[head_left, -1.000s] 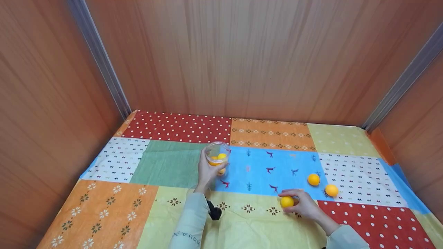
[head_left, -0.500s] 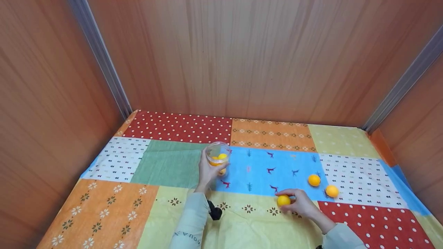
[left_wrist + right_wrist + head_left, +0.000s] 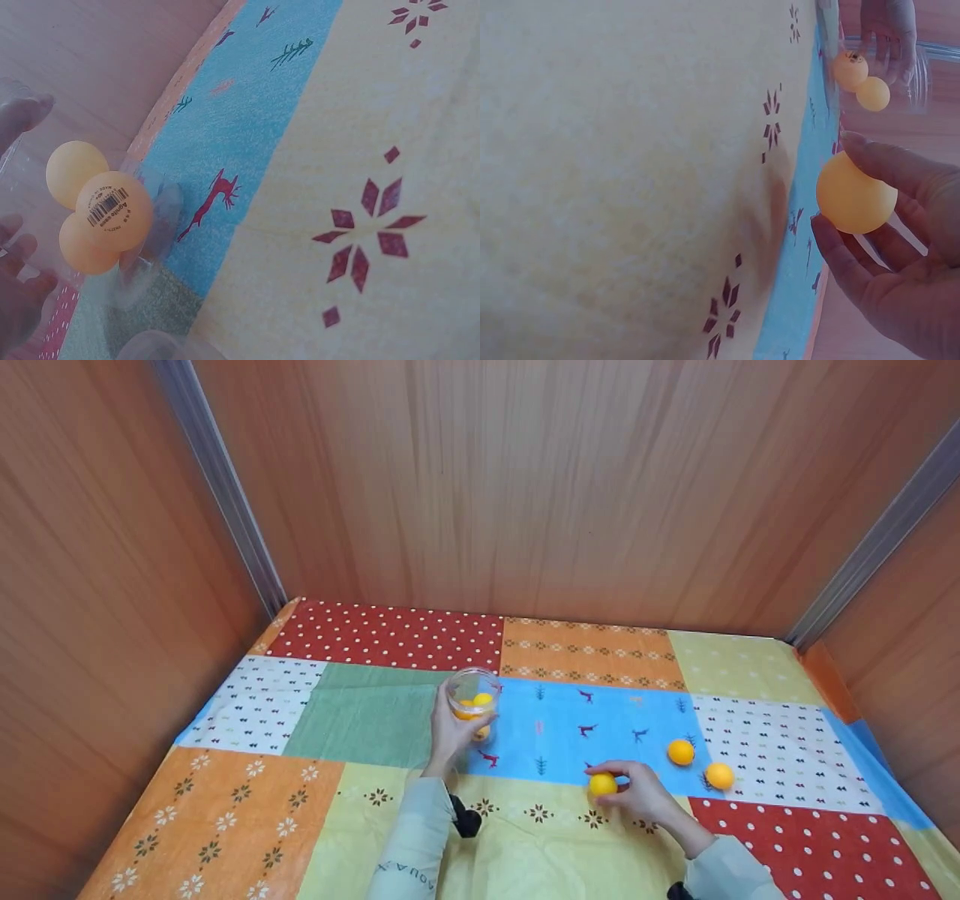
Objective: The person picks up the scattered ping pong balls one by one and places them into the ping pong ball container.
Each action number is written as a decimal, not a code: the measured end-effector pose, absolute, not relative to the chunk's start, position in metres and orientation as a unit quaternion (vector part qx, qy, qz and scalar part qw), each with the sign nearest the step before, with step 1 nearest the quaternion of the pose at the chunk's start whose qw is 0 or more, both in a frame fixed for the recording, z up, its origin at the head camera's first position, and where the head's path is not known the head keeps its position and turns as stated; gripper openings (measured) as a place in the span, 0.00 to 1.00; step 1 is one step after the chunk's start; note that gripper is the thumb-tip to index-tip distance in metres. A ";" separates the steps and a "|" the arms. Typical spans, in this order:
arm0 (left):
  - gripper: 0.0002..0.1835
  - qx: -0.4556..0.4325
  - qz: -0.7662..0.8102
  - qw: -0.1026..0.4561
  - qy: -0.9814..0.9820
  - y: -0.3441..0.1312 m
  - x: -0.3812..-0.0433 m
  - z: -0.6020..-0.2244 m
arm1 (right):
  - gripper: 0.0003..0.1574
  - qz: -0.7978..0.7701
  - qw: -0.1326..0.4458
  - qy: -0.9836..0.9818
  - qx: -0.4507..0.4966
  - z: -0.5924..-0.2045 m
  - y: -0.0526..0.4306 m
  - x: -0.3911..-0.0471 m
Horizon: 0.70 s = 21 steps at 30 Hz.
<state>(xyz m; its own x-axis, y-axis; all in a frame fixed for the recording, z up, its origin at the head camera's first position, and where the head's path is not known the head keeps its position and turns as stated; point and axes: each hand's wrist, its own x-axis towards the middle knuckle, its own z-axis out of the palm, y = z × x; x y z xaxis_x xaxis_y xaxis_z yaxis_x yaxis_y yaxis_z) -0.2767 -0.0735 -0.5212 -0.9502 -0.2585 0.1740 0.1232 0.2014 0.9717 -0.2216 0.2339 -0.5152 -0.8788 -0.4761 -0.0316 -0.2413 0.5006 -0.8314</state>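
Observation:
My left hand (image 3: 450, 733) grips a clear plastic jar (image 3: 474, 684) around its side, near the middle of the table. Several orange ping-pong balls (image 3: 114, 211) lie inside the jar; one shows printed lettering in the left wrist view. To the right, my right hand (image 3: 641, 795) pinches another ping-pong ball (image 3: 603, 785) between thumb and fingertips. In the right wrist view this held ball (image 3: 856, 193) appears plain, with the jar beyond it. Two more balls, a nearer one (image 3: 719, 775) and a farther one (image 3: 681, 752), lie on the cloth right of my right hand.
A patchwork tablecloth (image 3: 375, 705) with coloured squares covers the table. Wood-patterned panels (image 3: 525, 495) rise at the back and both sides, joined by grey metal posts (image 3: 225, 495) at the corners.
My right hand has moved a little left and away from the body with its ping-pong ball, toward the jar. The left hand and jar stay in place.

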 end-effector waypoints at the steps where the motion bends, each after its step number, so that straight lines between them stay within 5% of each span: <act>1: 0.45 0.045 -0.630 0.152 -0.760 -0.074 -0.277 -0.521 | 0.25 -0.455 0.129 0.855 -0.211 -0.515 0.233 -0.222; 21: 0.47 0.054 -0.628 0.148 -0.762 -0.073 -0.277 -0.521 | 0.21 -0.485 0.070 0.840 -0.234 -0.474 0.198 -0.223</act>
